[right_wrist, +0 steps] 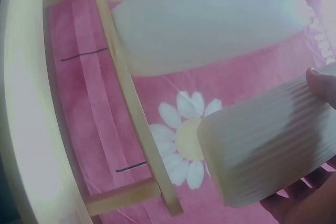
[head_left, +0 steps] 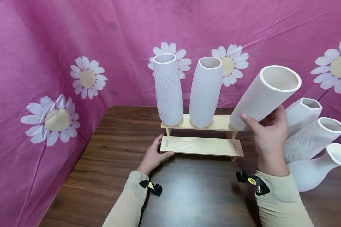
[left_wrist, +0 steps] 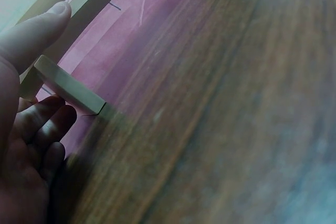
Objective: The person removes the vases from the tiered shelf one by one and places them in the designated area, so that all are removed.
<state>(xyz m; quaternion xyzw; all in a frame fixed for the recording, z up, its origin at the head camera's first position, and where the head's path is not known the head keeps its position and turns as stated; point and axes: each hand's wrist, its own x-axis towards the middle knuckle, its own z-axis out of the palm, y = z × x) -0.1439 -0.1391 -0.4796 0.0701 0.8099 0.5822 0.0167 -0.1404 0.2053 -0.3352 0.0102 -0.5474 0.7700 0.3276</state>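
My right hand (head_left: 272, 138) grips a white vertically ribbed vase (head_left: 262, 91) around its side, thumb in front. The vase tilts, mouth toward the upper right. Its base is by the right end of the upper shelf of a two-tier wooden stand (head_left: 201, 146); in the right wrist view the base (right_wrist: 215, 166) looks apart from the shelf edge (right_wrist: 134, 103). A wavy-patterned white vase (head_left: 168, 91) and a smooth white vase (head_left: 206, 94) stand on that shelf. My left hand (head_left: 154, 154) holds the stand's left end, thumb (left_wrist: 44, 30) at the lower board, fingers by a leg (left_wrist: 68, 85).
At the right of the brown wooden table (head_left: 110, 151) are a white vase with an angular mouth (head_left: 299, 116), a round-mouthed white vase (head_left: 309, 142) and a white flared-mouth vase (head_left: 309, 173). A pink cloth (head_left: 125, 37) with daisies hangs behind.
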